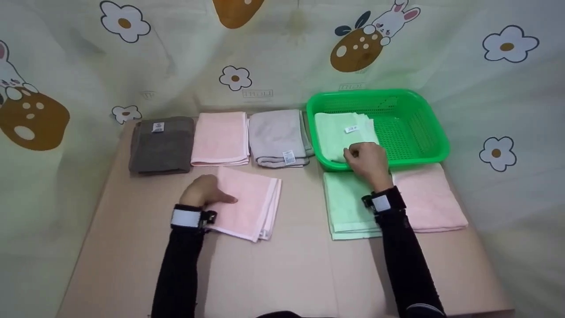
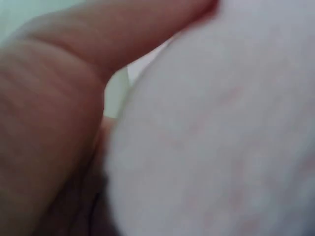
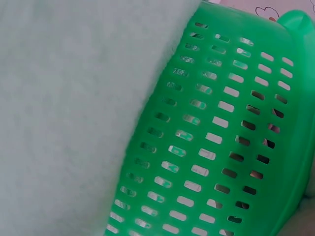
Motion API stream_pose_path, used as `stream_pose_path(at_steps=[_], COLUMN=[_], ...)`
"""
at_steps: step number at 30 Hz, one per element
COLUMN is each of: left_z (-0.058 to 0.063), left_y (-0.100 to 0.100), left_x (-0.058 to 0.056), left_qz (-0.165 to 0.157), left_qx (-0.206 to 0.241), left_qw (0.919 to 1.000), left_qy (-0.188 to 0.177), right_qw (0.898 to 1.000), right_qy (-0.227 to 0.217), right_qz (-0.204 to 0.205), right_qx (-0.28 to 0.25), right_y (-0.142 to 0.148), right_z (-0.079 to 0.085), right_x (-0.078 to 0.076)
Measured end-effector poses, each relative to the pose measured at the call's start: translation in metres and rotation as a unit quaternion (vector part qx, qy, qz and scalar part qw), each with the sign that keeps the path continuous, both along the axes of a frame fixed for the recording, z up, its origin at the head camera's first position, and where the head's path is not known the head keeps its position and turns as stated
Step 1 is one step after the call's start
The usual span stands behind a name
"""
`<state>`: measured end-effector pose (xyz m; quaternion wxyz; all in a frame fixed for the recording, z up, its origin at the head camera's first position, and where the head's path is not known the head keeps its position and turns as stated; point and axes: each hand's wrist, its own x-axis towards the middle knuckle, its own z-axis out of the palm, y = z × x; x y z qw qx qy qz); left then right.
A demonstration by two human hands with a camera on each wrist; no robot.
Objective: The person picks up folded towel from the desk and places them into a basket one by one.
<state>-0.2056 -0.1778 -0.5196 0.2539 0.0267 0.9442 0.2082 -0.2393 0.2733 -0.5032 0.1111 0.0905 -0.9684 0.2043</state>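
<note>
My left hand (image 1: 204, 191) grips the left edge of a folded pink towel (image 1: 247, 201), thumb on top. In the left wrist view the towel (image 2: 211, 128) is blurred and very close beside the thumb. My right hand (image 1: 368, 162) is over the front rim of a green plastic basket (image 1: 430, 132). Its curled fingers pinch the near edge of a folded light green towel (image 1: 342, 132) with a white tag, lying in the basket's left part; the fingertips are partly hidden. The right wrist view shows the basket's slotted wall (image 3: 211, 132).
Along the back of the table (image 1: 282, 274) lie a dark grey towel (image 1: 163, 148), a pink towel (image 1: 220, 137) and a light grey towel (image 1: 278, 132). Before the basket lie another green towel (image 1: 351, 212) and a pink one (image 1: 435, 198). A patterned curtain (image 1: 282, 53) hangs behind.
</note>
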Motion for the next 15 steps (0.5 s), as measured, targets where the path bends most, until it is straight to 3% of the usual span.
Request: stream_pose_path(at_steps=[4,7,11,15], left_z=[-0.008,-0.016,-0.024,-0.032], left_y=[0.044,0.066,0.077,0.075], left_x=[0.003,0.005,0.005,0.001], left_qz=[-0.045,-0.074,-0.094,-0.102], left_qx=[0.025,0.067,0.126,0.148], left_qw=[0.9975,0.9923,0.9841,0.9809], left_qy=[0.049,0.074,0.083,0.074], right_qw=[1.0,1.0,1.0,1.0], right_qy=[-0.003,-0.004,-0.001,0.003], right_qz=[-0.002,-0.003,-0.002,0.0], right_qx=[0.0,0.002,0.005,0.004], right_y=[0.0,0.0,0.001,0.001], right_z=[0.0,0.0,-0.001,-0.001], right_x=[0.001,0.001,0.0,0.0])
